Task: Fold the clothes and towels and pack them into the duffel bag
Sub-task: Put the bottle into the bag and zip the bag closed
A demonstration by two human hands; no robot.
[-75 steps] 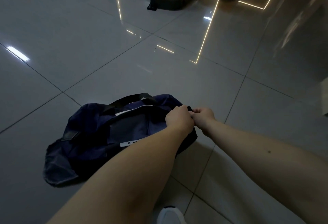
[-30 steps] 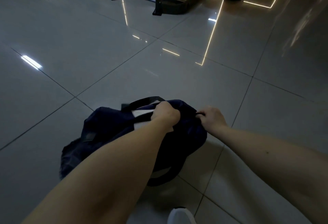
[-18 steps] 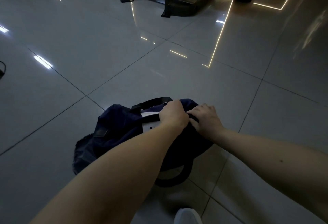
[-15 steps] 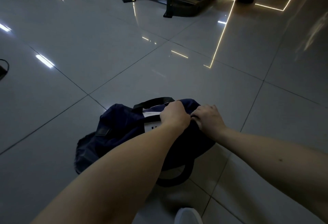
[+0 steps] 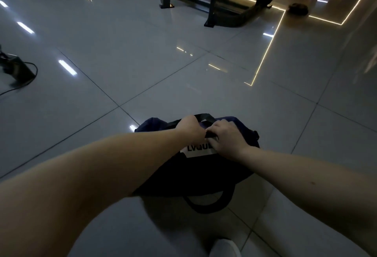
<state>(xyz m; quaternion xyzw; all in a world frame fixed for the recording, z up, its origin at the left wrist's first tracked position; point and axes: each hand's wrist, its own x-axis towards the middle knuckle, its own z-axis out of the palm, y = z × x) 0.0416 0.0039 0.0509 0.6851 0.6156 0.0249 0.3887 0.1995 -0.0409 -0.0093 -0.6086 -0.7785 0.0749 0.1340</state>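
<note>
A dark navy duffel bag lies on the glossy tiled floor in front of me, a white label with black letters on its top. My left hand is closed on the black strap at the bag's top. Right beside it, my right hand grips the same strap area, fingers curled over the fabric. A second black handle loop hangs toward me over the near side. My left forearm hides the bag's left part. No clothes or towels show.
Black metal frame legs stand at the back centre. A dark box with a cable lies at the left edge. A small round dark object sits far right. My white shoe tip shows at the bottom.
The bag has turned and shifted right under my hands, so its white label now faces up. Both hands came together on the top strap. My view has tilted upward.
</note>
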